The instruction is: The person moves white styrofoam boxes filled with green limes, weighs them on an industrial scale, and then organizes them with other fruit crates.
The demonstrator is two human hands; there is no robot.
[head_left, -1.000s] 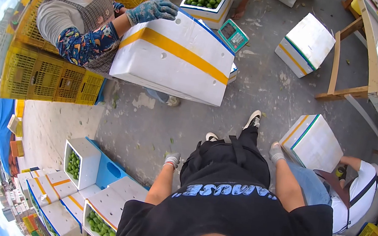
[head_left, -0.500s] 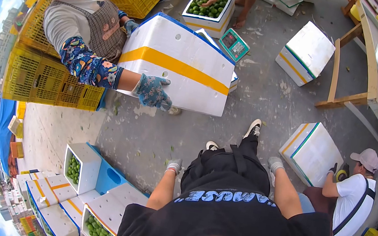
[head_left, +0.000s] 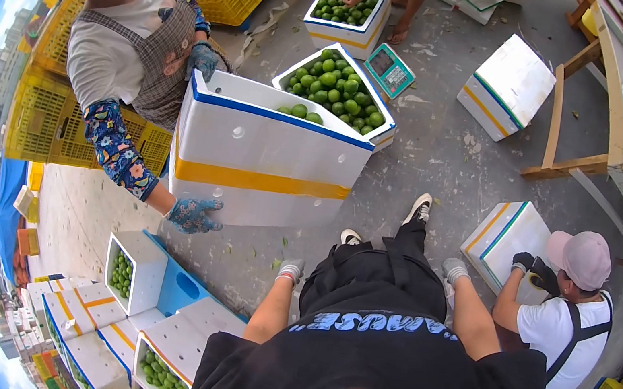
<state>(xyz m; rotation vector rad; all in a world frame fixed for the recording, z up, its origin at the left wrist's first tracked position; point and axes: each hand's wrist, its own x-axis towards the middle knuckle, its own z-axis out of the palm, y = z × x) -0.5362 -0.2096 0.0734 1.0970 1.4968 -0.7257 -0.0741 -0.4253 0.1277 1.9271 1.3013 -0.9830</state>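
My left hand (head_left: 290,269), in a pale glove, hangs beside my left hip with nothing in it; its fingers look loosely extended. Level with my right thigh, my right hand (head_left: 454,269) wears a similar glove, is also empty, and is nearest to a white foam box with a green rim (head_left: 504,237). In front of me a co-worker in blue patterned gloves holds a large white foam box with a yellow band (head_left: 256,182). Some round green fruit (head_left: 302,111) shows inside it. Behind that box stands an uncovered foam box (head_left: 382,136) full of green fruit (head_left: 336,88).
A green scale (head_left: 390,71) lies on the floor near another fruit box (head_left: 340,36). A lidded foam box (head_left: 508,87) and a wooden frame (head_left: 568,166) stand at the right. A second co-worker (head_left: 573,317) crouches there. Foam boxes (head_left: 205,324) are stacked at my left; yellow crates (head_left: 38,119) stand beyond.
The co-worker's box has moved down and left and tilted, revealing fruit in it and the full box behind. The crouching co-worker has leaned onto the green-rimmed box. My hands have barely moved.
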